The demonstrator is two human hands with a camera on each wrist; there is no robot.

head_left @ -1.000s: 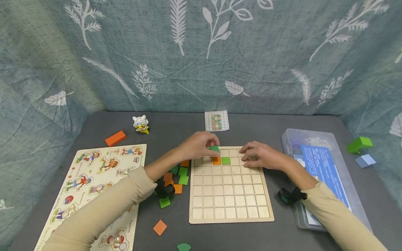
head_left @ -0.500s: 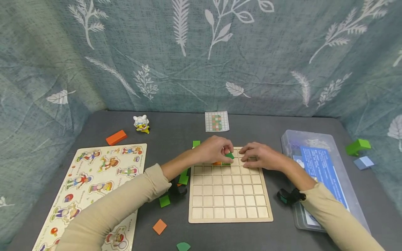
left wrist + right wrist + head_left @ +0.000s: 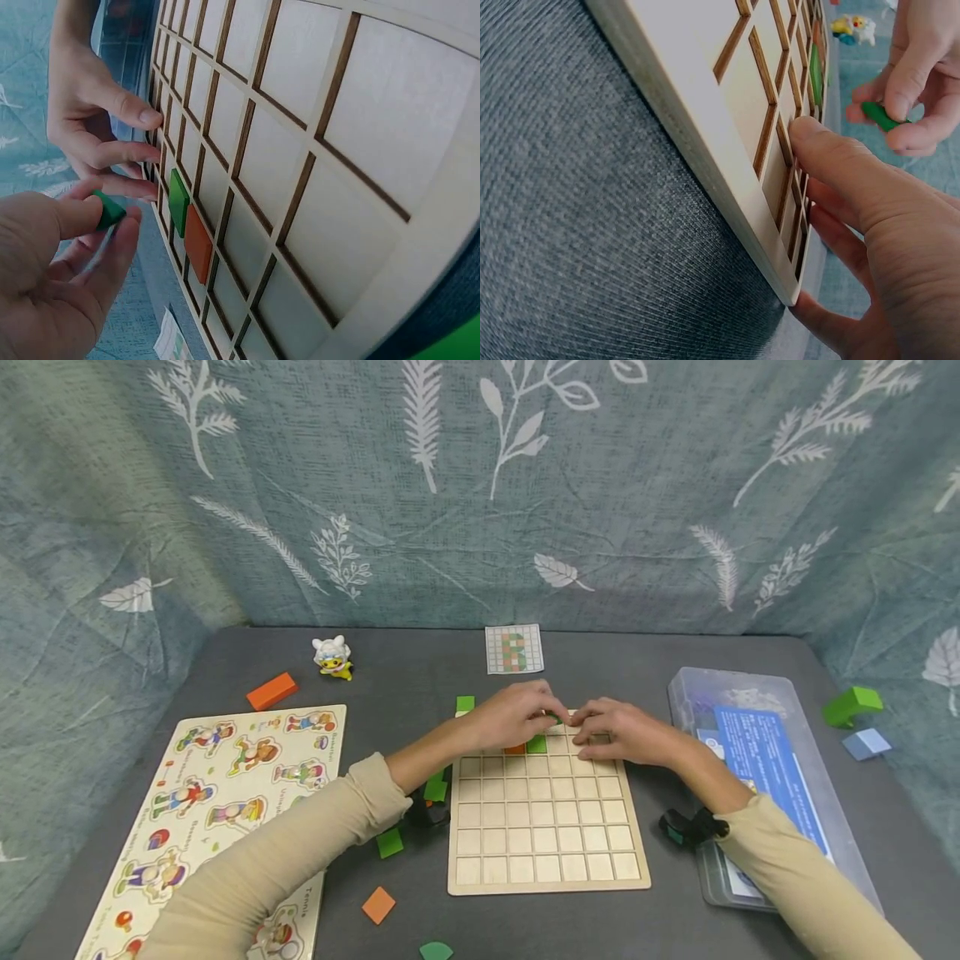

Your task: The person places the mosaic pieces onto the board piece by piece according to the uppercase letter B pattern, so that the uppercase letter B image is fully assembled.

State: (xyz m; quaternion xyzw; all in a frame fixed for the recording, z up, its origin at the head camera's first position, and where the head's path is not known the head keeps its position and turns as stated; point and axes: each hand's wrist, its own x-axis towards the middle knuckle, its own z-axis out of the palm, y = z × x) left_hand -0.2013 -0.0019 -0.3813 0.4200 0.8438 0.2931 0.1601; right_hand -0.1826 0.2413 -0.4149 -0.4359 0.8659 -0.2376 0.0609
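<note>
The left hand (image 3: 517, 718) pinches a small green tile (image 3: 107, 209) between thumb and fingertips, holding it just above the far rows of the wooden grid board (image 3: 547, 868), clear of the cells. The right hand (image 3: 622, 732) holds nothing; its fingers lie nearly straight and press down on the board's far right part, seemingly to steady it. In the board an orange tile (image 3: 198, 243) and a second green tile (image 3: 178, 201) already sit side by side in neighbouring cells, just on the near side of the lifted tile. The step in hand looks like the placing of one more piece in a colour pattern, and only a few cells are filled, so the work seems near its start. The next move would call for bringing the held tile square over one empty cell, lowering it flat and letting go without disturbing the seated two. Left of the board lie loose green and orange tiles (image 3: 391, 842); beyond its far edge rests a small pattern card (image 3: 513, 649). Farther out are a picture puzzle board (image 3: 225, 793) at the left and a clear plastic box (image 3: 757, 777) at the right.
</note>
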